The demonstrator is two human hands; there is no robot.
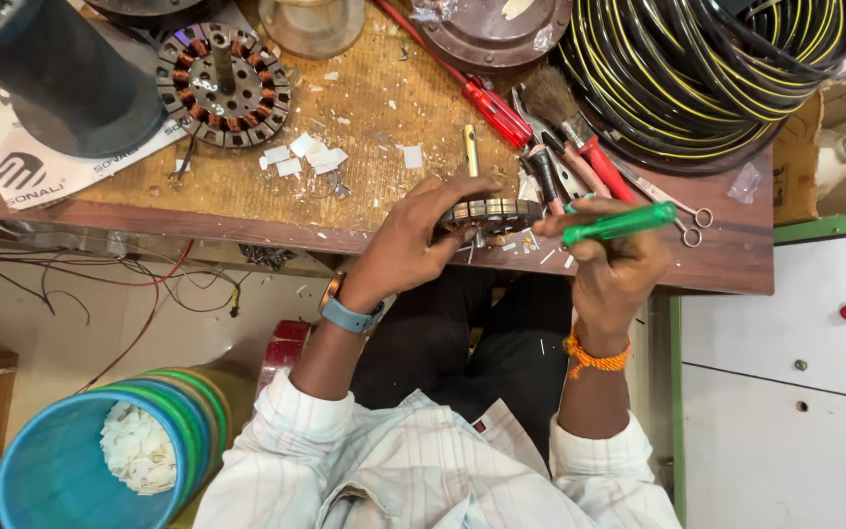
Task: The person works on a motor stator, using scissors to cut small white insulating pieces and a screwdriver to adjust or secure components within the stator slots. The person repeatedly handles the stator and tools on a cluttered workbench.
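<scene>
With my left hand (408, 240) gripping the round metal stator core (492, 213) at the wooden bench edge (247, 223) and my right hand (611, 264) clenched around the green-handled screwdriver (621, 223), I judge a slip could drop the core off the edge.
</scene>
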